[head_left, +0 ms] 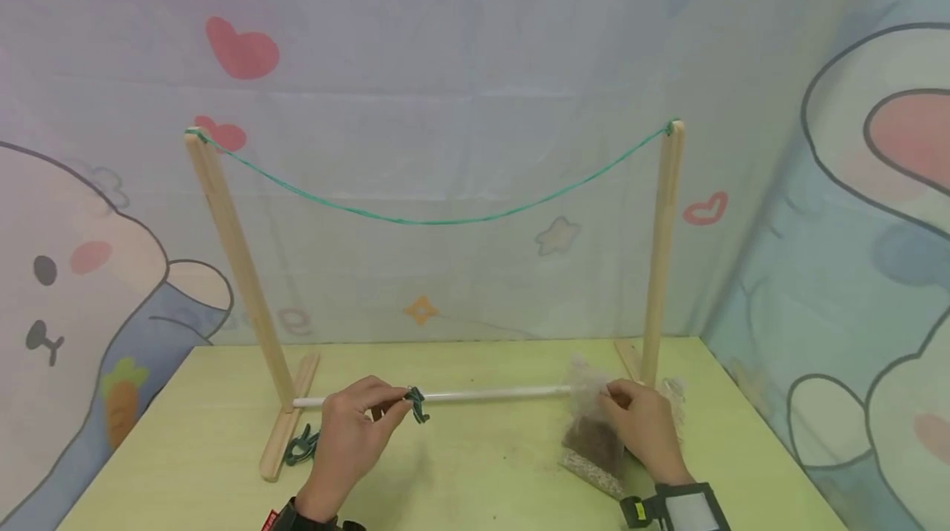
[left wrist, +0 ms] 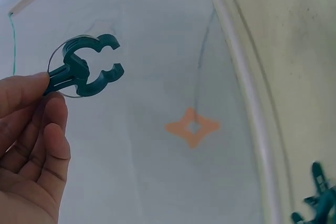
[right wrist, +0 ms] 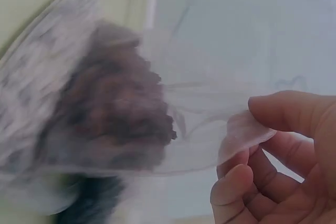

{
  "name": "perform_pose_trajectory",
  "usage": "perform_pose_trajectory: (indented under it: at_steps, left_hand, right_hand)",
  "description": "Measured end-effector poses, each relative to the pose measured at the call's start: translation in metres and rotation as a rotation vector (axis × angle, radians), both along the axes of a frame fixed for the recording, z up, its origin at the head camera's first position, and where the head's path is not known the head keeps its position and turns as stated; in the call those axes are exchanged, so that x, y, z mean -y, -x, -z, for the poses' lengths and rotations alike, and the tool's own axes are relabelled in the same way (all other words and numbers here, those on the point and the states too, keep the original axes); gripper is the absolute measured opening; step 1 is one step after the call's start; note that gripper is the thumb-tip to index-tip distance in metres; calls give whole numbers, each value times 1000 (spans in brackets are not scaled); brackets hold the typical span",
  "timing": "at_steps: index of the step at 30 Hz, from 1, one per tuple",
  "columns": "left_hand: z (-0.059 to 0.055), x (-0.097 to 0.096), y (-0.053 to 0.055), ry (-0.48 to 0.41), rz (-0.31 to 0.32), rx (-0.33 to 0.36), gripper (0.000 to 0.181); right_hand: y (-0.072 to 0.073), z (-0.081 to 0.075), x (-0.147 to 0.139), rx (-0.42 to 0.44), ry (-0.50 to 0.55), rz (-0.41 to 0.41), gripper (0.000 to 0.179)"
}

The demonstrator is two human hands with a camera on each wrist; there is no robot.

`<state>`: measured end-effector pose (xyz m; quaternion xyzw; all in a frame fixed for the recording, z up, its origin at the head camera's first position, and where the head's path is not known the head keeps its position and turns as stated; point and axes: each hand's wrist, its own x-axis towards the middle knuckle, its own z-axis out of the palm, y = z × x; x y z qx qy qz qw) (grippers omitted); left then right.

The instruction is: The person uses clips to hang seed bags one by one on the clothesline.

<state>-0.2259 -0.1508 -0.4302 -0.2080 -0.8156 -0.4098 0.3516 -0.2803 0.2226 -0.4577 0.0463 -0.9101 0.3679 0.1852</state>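
Note:
My left hand [head_left: 356, 436] pinches a dark green plastic clip [head_left: 418, 405] by its handles, between thumb and fingers. In the left wrist view the clip [left wrist: 92, 66] has its curved jaws apart with nothing between them. My right hand [head_left: 644, 428] grips the gathered top of a clear plastic bag [head_left: 594, 444], which hangs down from the fingers. Brown dried material [right wrist: 115, 108] fills the middle of the bag, and a pale speckled layer [right wrist: 50, 56] lies at its bottom end. Whether the bag touches the table, I cannot tell.
A green cord [head_left: 404, 222] sags between two wooden posts [head_left: 239, 267], joined low by a white rod [head_left: 497, 393]. Another green clip [head_left: 300, 447] lies by the left wooden foot [head_left: 282, 448]. Behind the right hand shows more clear plastic [head_left: 674, 392]. A printed cloth backs the table [head_left: 475, 465].

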Motion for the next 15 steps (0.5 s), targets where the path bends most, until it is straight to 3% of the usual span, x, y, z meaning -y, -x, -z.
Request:
perform_pose_trajectory:
  at_steps: [8, 15]
  left_hand:
    - [-36, 6, 6, 59, 30, -116, 14]
    - [-67, 7, 12, 84, 18, -209, 14]
  right_hand:
    - [-11, -25, 28, -53, -12, -98, 6]
    - [-10, -39, 54, -194, -41, -247, 9]
